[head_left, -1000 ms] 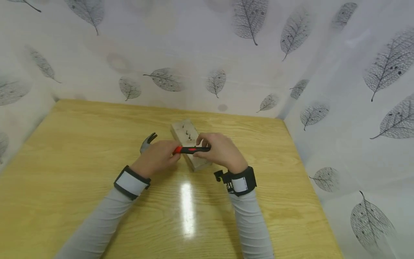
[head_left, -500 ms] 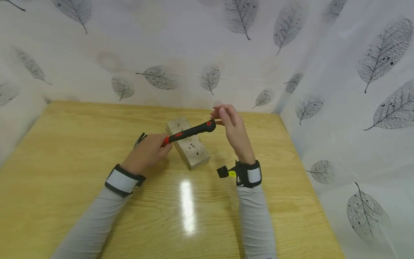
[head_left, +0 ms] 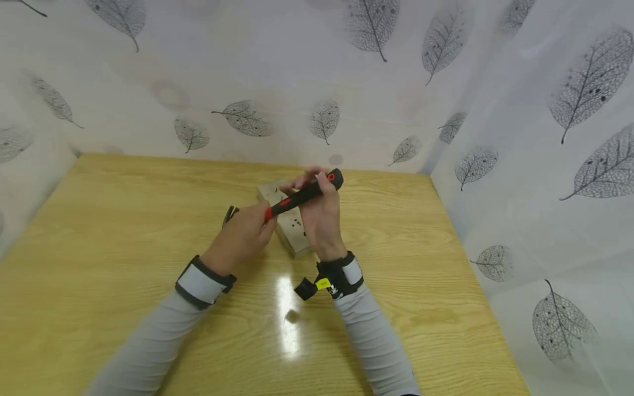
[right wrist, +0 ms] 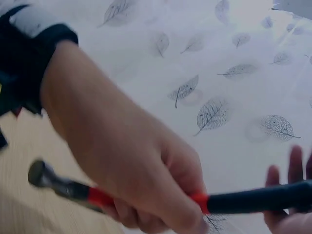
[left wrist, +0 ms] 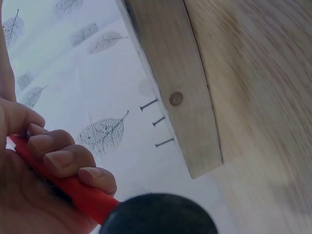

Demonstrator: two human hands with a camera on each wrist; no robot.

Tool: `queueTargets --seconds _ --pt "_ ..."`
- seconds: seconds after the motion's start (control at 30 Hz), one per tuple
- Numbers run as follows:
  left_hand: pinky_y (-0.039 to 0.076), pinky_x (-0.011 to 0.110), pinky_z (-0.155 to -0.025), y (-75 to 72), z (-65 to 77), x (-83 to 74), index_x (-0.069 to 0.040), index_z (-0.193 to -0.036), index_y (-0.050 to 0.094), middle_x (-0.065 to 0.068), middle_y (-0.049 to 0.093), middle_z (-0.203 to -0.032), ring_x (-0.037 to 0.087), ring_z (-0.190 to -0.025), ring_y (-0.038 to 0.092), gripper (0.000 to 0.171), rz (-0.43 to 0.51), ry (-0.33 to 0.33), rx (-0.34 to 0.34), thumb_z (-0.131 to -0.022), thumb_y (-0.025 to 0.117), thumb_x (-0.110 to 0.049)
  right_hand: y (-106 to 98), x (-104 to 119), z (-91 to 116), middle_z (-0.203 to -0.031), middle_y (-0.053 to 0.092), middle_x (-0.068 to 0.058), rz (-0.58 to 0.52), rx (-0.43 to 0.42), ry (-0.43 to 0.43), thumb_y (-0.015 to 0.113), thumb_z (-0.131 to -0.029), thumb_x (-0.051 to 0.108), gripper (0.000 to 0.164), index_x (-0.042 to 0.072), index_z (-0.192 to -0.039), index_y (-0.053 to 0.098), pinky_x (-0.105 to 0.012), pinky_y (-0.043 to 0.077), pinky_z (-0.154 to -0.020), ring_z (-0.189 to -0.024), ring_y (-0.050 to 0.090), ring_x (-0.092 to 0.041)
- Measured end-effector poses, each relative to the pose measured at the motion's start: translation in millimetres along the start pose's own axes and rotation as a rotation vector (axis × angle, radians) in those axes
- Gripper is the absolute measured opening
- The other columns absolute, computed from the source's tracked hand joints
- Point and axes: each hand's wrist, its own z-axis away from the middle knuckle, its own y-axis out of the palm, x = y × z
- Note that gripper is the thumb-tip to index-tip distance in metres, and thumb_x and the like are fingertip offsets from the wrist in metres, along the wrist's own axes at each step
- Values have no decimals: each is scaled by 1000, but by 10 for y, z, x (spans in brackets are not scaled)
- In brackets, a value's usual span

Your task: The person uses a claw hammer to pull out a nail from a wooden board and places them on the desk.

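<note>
Head view: hammer claw (head_left: 230,213) just past the left hand (head_left: 241,234), at its 10 o'clock. Left fingers curled round the neck—they have the hammer (head_left: 299,198). Long axis runs 8 to 2 o'clock, handle crossing above the wood block (head_left: 293,232). Right hand (head_left: 321,220) nearer the butt, which sits at its 1 o'clock; handle between thumb and loose, uncurled fingers—can't tell how much they touch.

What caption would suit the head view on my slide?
Over a wooden block on the table, the left hand grips a claw hammer, the right hand at its black handle.
</note>
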Motion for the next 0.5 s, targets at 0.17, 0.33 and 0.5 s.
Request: queueTargets --seconds 0.17,0.33,0.5 --pt "37 24 -43 62 22 -76 -9 -82 47 -1 43 -64 11 -51 42 18 -12 36 23 -98 57 -9 12 14 30 -60 34 8 -24 -84 -35 39 -108 24 39 19 -69 36 -26 37 -66 -57 36 -10" --pt "36 23 -43 98 36 -120 -11 -82 46 -2 41 -64 10 -51 41 20 -9 56 25 -98 58 -10 18 34 30 -54 27 9 -39 -84 -71 34 -110 22 45 20 -65 29 -23 28 -54 -48 27 -8" --pt "35 23 -43 130 31 -137 -11 -83 46 -3 40 -63 9 -51 40 21 -7 70 32 -99 58 -11 17 48 31 -50 24 9 -54 -106 -95 33 -108 20 47 21 -61 27 -22 21 -49 -44 25 -6"
